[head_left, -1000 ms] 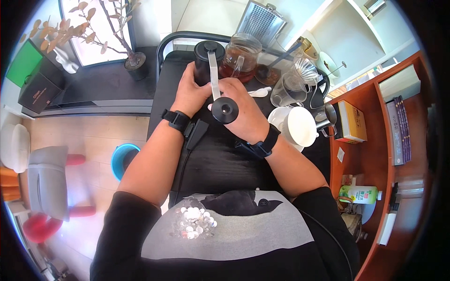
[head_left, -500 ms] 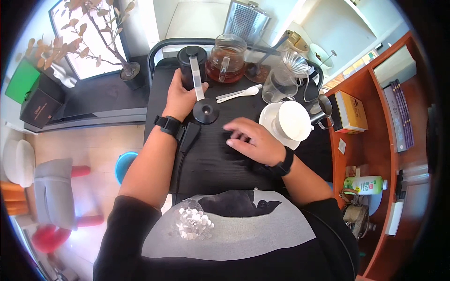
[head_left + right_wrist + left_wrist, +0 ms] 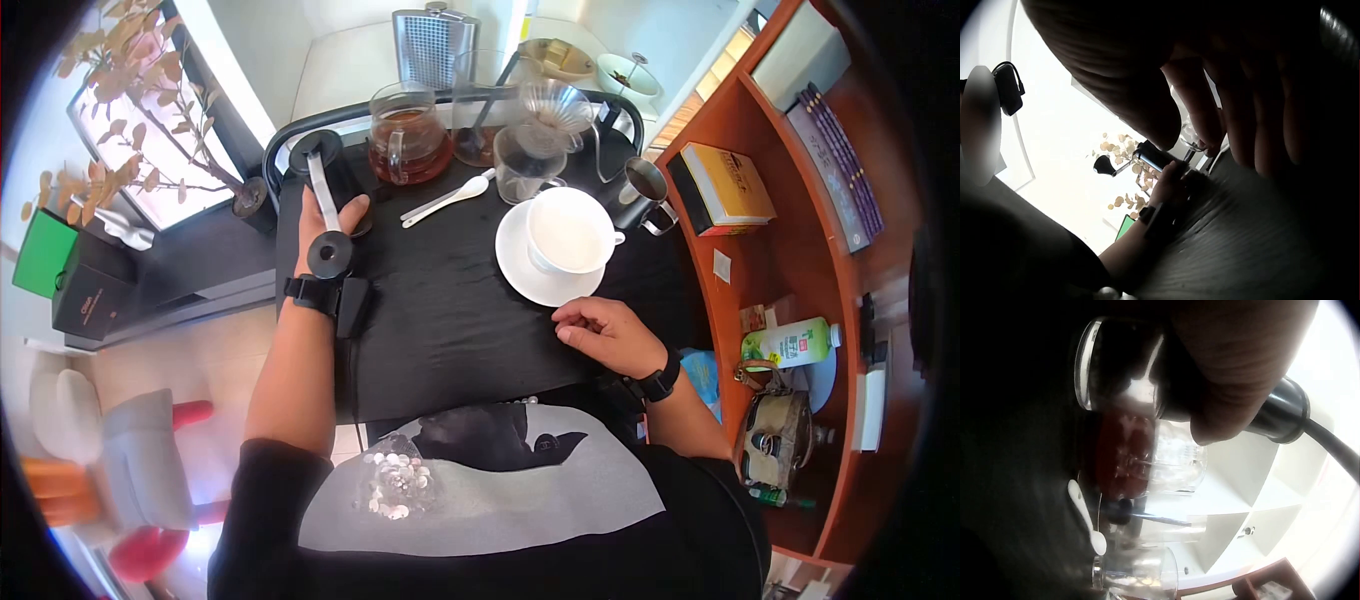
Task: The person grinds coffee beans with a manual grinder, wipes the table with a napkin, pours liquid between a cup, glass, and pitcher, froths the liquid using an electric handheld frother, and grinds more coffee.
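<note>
My left hand grips a black hand-crank coffee grinder at the table's back left. Its silver crank arm slants toward me and ends in a black knob. In the left wrist view the thumb lies across the grinder's body, above its clear base; the other fingers are hidden. My right hand hovers low over the front right of the table, fingers loosely bent and holding nothing. Just beyond it a white cup sits on a white saucer.
Beyond the white spoon stands a glass pot of reddish-brown liquid. A glass dripper tops a clear server; a steel pitcher is further right. A metal rail edges the table's back, and a wooden shelf borders the right.
My right hand has left the grinder and moved right, toward the front of the saucer. My left hand keeps holding the grinder upright. The head view has swung right.
</note>
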`<state>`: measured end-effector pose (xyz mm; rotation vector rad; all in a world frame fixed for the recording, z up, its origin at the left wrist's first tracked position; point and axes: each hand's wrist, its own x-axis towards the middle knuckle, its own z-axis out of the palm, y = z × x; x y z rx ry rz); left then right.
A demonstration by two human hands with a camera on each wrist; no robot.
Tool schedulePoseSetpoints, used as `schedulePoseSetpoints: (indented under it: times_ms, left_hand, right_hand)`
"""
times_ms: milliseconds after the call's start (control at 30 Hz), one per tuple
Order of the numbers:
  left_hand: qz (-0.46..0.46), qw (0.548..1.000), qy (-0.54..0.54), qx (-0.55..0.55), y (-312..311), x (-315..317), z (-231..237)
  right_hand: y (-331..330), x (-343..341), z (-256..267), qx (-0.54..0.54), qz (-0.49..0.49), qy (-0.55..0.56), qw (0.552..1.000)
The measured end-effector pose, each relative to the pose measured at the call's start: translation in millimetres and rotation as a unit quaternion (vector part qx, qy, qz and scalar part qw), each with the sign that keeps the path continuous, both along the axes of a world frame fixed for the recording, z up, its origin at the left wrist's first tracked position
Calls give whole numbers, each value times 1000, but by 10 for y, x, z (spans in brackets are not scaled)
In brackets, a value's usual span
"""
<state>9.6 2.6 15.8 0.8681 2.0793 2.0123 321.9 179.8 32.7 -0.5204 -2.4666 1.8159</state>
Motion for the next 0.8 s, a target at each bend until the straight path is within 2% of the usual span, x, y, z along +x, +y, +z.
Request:
schedulePoseSetpoints:
  times_ms: [133,200,333,400,500,733,800]
  left_hand:
    - [11,1000,21,-7,3,-34,-82]
    - [-1,999,32,25,17,-121,-219]
    - [14,1000,12,-5,-2,-190,-315]
    - [28,999,25,-11,-5,-176,-312]
    - [40,998,33,-38,-33,-212,-345]
    - [45,995,87,-11,-56,-375,-533]
    - [26,997,66,-20,-63,-282,-422]
  right_hand:
    - [86,43,-93,-7,-53,19,998]
    - [99,37,-73,-81,-84,-9,993]
    - [194,41,-206,-98,-114,24,988]
    - [246,50,-257,-152,-103,60,981]
    - [271,64,-277,-177,-94,75,977]
    - [392,111,-321,-211,-80,112,968]
    - [481,153,-336,-199,-86,113,970]
